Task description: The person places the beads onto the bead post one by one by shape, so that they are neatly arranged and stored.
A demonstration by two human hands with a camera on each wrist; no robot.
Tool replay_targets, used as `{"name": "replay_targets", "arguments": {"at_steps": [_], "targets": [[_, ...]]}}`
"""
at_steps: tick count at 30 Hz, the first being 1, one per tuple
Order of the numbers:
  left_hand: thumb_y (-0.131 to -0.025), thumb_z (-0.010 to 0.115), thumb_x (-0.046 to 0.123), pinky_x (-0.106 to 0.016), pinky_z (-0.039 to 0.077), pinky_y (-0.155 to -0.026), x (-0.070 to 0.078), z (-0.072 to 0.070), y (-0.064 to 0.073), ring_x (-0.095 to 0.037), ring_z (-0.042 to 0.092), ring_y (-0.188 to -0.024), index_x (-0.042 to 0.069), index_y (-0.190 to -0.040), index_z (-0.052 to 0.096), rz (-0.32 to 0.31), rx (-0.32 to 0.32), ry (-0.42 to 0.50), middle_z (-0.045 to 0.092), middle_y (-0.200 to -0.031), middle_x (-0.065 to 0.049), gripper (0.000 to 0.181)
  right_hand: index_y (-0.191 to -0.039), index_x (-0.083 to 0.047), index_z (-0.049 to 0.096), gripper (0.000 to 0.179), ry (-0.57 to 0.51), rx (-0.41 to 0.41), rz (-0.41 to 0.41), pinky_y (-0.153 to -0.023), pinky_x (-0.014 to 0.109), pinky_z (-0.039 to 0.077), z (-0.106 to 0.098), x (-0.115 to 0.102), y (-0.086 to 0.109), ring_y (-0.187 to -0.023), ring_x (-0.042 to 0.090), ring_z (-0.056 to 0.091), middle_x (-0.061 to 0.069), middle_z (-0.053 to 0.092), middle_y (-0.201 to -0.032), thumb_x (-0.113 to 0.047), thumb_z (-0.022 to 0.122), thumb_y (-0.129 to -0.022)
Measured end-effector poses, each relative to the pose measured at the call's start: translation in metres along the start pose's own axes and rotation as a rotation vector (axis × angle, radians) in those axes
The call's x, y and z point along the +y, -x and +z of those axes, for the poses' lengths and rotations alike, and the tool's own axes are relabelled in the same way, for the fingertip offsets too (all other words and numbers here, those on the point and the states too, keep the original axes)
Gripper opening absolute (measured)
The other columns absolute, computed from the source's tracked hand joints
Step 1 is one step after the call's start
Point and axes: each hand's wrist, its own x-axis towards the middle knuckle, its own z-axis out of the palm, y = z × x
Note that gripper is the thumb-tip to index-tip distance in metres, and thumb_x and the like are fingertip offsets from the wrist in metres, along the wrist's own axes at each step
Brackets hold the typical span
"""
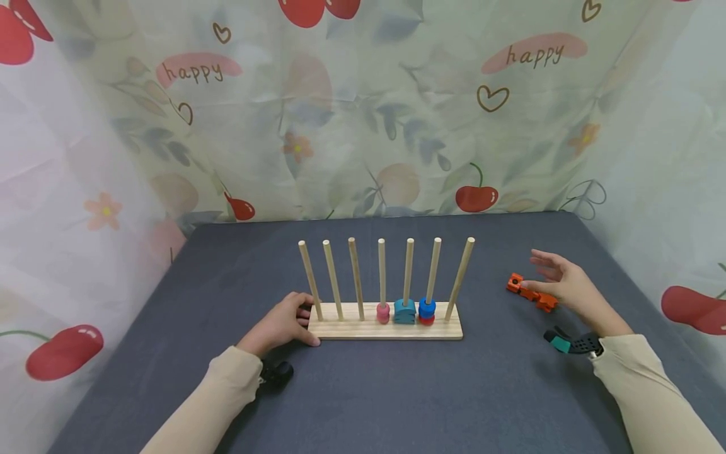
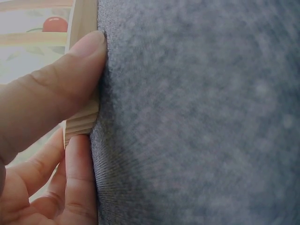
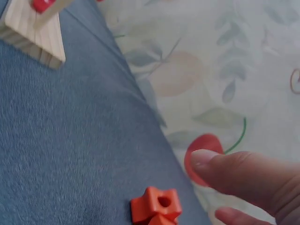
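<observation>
A wooden peg stand (image 1: 340, 330) with a row of upright rods sits mid-table. My left hand (image 1: 283, 323) holds its left end, thumb (image 2: 70, 77) along the front edge and fingers (image 2: 79, 176) against the end face. Pink beads (image 1: 382, 313), teal pieces (image 1: 404, 311) and a blue bead (image 1: 426, 308) over a red one (image 1: 426, 320) sit low on three rods. Off to the right, my right hand (image 1: 570, 290) hovers with thumb and fingers apart over a short row of orange beads (image 1: 514, 282). One orange bead (image 3: 157, 206), with a hole, shows in the right wrist view.
Dark grey cloth (image 1: 374, 391) covers the table. A printed curtain (image 1: 351, 126) hangs behind it and along both sides. A wrist strap with a device (image 1: 573, 342) is on the right wrist, and a dark device (image 1: 276, 373) on the left.
</observation>
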Motion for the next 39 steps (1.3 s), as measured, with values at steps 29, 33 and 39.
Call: {"name": "replay_targets", "arguments": {"at_steps": [29, 33, 39], "targets": [[-0.059, 0.092, 0.005, -0.038, 0.054, -0.090, -0.004, 0.003, -0.002, -0.024, 0.060, -0.107, 0.002, -0.130, 0.051, -0.015, 0.011, -0.017, 0.050, -0.122, -0.012, 0.082, -0.130, -0.001, 0.056, 0.057, 0.122, 0.114, 0.039, -0.069, 0.026, 0.051, 0.026, 0.014, -0.027, -0.094, 0.026, 0.062, 0.024, 0.064, -0.118, -0.035, 0.072, -0.087], [-0.059, 0.092, 0.005, -0.038, 0.054, -0.090, -0.004, 0.003, -0.002, -0.024, 0.060, -0.107, 0.002, -0.130, 0.052, -0.016, 0.012, -0.020, 0.050, -0.122, -0.012, 0.081, -0.134, -0.005, 0.054, 0.064, 0.045, 0.124, 0.065, -0.069, 0.027, 0.054, 0.022, 0.004, -0.023, -0.093, 0.021, 0.065, 0.021, 0.064, -0.122, -0.045, 0.070, -0.087], [-0.059, 0.092, 0.005, -0.038, 0.054, -0.090, -0.003, 0.002, -0.002, -0.024, 0.060, -0.107, 0.002, -0.130, 0.052, -0.014, 0.007, -0.014, 0.050, -0.122, -0.012, 0.081, -0.138, -0.009, 0.052, 0.072, -0.014, 0.145, 0.051, -0.070, 0.028, 0.056, 0.015, -0.012, -0.016, -0.089, 0.007, 0.067, 0.021, 0.063, -0.126, -0.055, 0.066, -0.085]]}}
